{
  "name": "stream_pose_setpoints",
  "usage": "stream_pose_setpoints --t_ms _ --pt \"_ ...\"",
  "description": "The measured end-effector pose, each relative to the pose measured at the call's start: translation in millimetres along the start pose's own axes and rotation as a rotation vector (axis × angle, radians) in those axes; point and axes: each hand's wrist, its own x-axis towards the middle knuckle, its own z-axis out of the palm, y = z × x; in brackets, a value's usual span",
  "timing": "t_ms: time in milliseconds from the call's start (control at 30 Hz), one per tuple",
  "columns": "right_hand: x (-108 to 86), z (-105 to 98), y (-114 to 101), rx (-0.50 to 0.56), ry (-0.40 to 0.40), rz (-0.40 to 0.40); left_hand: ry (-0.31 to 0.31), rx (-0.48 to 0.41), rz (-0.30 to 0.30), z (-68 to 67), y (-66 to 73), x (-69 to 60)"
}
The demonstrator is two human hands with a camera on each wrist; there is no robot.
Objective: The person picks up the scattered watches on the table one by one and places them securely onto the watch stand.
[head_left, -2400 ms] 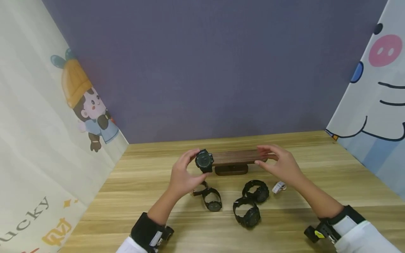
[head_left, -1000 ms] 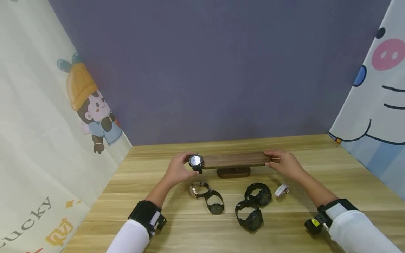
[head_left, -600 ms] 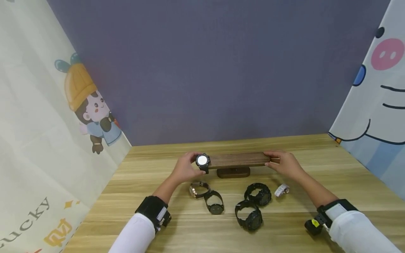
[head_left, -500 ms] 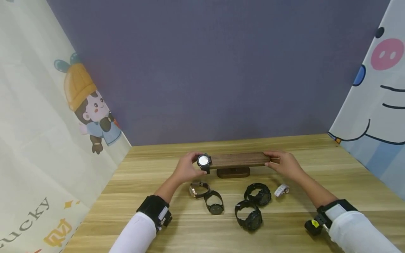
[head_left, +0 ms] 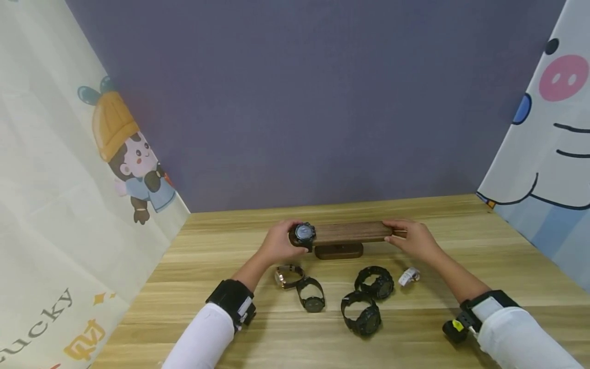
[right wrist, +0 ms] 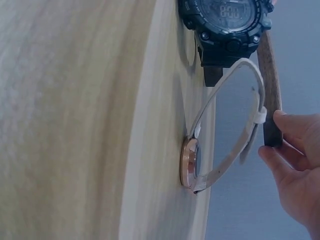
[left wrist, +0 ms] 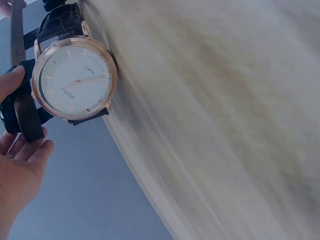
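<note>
My left hand (head_left: 278, 243) grips a black wristwatch (head_left: 304, 233), whose strap loops round the left end of a dark wooden watch stand (head_left: 348, 233). A stub of the stand's bar pokes out past that strap in the left wrist view. At the opposite end, my right hand (head_left: 415, 242) pinches the bar between thumb and fingers, as the right wrist view also shows. Below the left hand lies a rose-gold watch with a white dial (left wrist: 75, 80). Nearest the right hand on the table is a white-strapped watch (right wrist: 189, 164) with a rose-gold case.
A slim black watch (head_left: 314, 304) lies in front of the stand's base (head_left: 338, 250). Two chunky black watches (head_left: 367, 322) touch each other right of it. The wooden table (head_left: 212, 241) meets a dark blue-grey panel (head_left: 322, 113) behind, with printed curtains at both sides.
My right hand has closed on the bar's right end since the earliest frame. My left hand has brought the black watch to the bar's left end and slid it rightward along it.
</note>
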Motion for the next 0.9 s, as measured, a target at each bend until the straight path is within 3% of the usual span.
stream_pose_setpoints --t_ms 167,600,900 --pt "0.6 1.0 0.1 0.0 -0.005 0.002 -0.038 0.045 -0.024 1.8 4.8 3.4" --pt "0.1 0.1 -0.7 -0.006 -0.006 0.006 -0.05 0.117 0.029 7.4 12.3 12.6" --pt "0.7 0.9 0.3 -0.015 -0.004 -0.005 -0.08 0.166 0.025 12.7 20.5 18.6"
